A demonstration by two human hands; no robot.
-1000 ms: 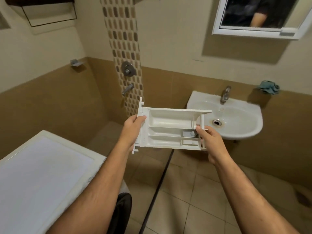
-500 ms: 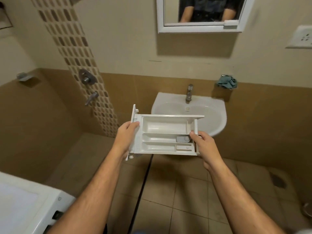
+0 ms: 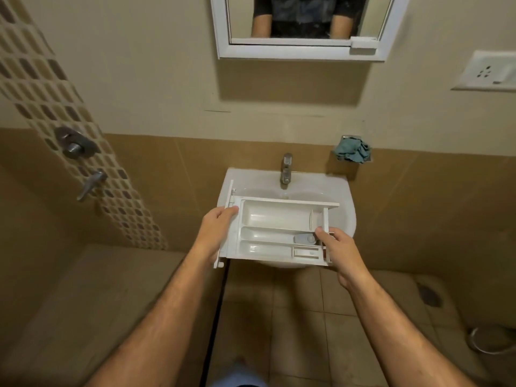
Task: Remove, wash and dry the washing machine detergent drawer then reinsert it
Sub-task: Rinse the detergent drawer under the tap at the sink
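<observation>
Presently, head view, sole view on record.

Item 1: detergent drawer [image 3: 275, 233], white plastic, out of the machine and held level in the air just in front of and above the sink [image 3: 344, 196]. Open side up, three long compartments showing, a grey insert [image 3: 305, 239] in the middle one at the right end. Front panel at the left end. Level carriage likely keeps any residue from spilling onto the floor tiles [image 3: 301, 317].

Item 2: left hand [image 3: 216, 230]. Fingers curled round the drawer's front-panel end, thumb on top near the rim. Grips the broad end, probably the heavier one.

Item 3: right hand [image 3: 336, 250]. Thumb laid over the rear edge, fingers wrapped beneath; holds the narrow back end. A grip at each end keeps the long piece from tipping.

Item 4: tap [image 3: 285, 169], chrome, at the back of the sink; no water seen running. Drawer is centred before it, which suggests washing comes next; removal appears done, washing not yet begun.

Item 5: teal cloth [image 3: 353, 150], bunched on a small wall holder right of the tap, within reach, perhaps for drying.

Item 6: mirror [image 3: 304, 26] above; wall socket [image 3: 487, 72] at right; shower valve [image 3: 74, 143] on the mosaic strip at left.
</observation>
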